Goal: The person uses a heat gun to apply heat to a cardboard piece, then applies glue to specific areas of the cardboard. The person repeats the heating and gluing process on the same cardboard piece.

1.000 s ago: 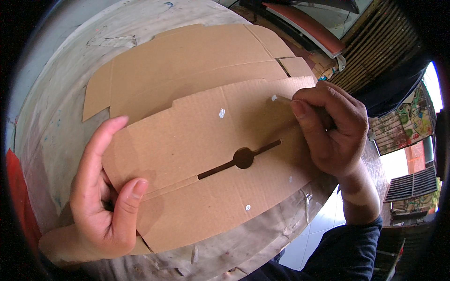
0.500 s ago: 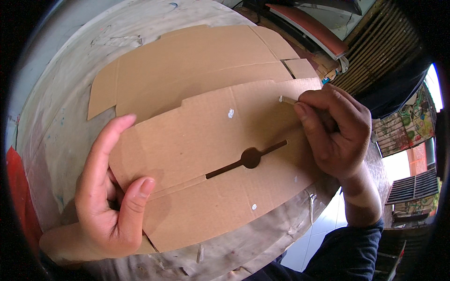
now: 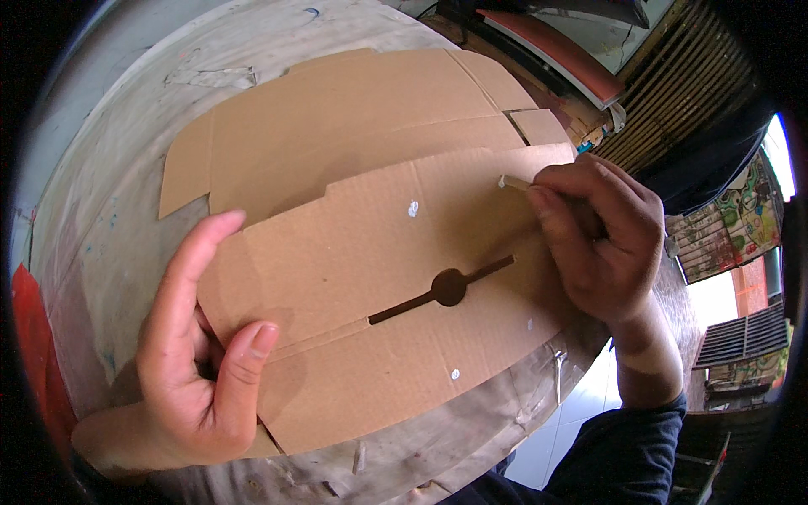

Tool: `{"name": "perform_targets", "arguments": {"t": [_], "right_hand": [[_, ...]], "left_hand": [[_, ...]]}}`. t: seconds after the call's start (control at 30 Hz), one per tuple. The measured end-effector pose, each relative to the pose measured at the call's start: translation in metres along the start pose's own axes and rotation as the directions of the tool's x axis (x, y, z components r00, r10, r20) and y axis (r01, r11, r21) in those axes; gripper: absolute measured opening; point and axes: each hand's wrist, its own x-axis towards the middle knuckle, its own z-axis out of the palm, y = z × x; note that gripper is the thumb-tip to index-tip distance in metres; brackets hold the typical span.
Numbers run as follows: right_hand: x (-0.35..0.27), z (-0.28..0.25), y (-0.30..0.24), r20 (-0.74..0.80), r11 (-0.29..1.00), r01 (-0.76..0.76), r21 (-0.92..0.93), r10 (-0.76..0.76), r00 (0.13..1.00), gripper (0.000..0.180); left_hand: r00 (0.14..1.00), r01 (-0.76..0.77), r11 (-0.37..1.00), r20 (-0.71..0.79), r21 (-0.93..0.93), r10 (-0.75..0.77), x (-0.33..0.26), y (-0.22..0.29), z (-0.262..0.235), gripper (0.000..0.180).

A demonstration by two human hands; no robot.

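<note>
Stick (image 3: 518,183) pinched in the right hand (image 3: 602,236), cardboard panel (image 3: 337,261) gripped by the left hand (image 3: 198,362)!
Here's the right thumb and forefinger, pressed together on the stick, its whitened tip over the panel's upper right, touching or just above, can't tell which; over on the left, the thumb lies across the panel's front, forefinger at its top corner, the rest curling behind. Danger here: a slack left grip could let the panel tilt, and a dragging tip might then smear the white dabs (image 3: 413,209). The panel itself sits between the two hands, stretching left and down from the pinching fingertips, a slot with a round middle (image 3: 449,288) cut through it, and beyond, a wider cardboard sheet (image 3: 311,118) rests on the stained table (image 3: 109,252).
</note>
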Motion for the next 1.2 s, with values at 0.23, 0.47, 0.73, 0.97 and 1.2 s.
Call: {"name": "perform_targets", "arguments": {"t": [0.23, 0.47, 0.73, 0.97, 1.2], "right_hand": [[-0.002, 0.000, -0.003, -0.023, 0.999, -0.037, 0.022, 0.038, 0.999, 0.003], [-0.006, -0.003, -0.005, -0.127, 0.998, -0.058, 0.021, 0.060, 0.990, 0.006], [-0.010, 0.001, -0.012, -0.137, 0.974, -0.219, 0.055, 0.224, 0.965, 0.009], [-0.022, 0.001, 0.002, -0.145, 0.978, -0.210, 0.000, 0.208, 0.967, 0.006], [-0.020, 0.009, -0.006, -0.260, 0.978, -0.209, -0.014, 0.198, 0.945, 0.009]], "left_hand": [[0.994, 0.076, 0.992, -0.065, -0.105, -0.083, -0.005, 0.002, 0.001, 0.055], [0.980, -0.185, 0.722, -0.069, -0.667, 0.187, -0.020, 0.050, -0.015, 0.050], [0.827, -0.400, 0.036, -0.343, -0.916, 0.446, -0.051, 0.097, 0.033, 0.056], [0.758, -0.409, -0.056, -0.373, -0.911, 0.535, -0.038, 0.099, 0.042, 0.065], [0.785, -0.301, 0.107, -0.183, -0.948, 0.592, -0.039, 0.077, 0.037, 0.058]]}}
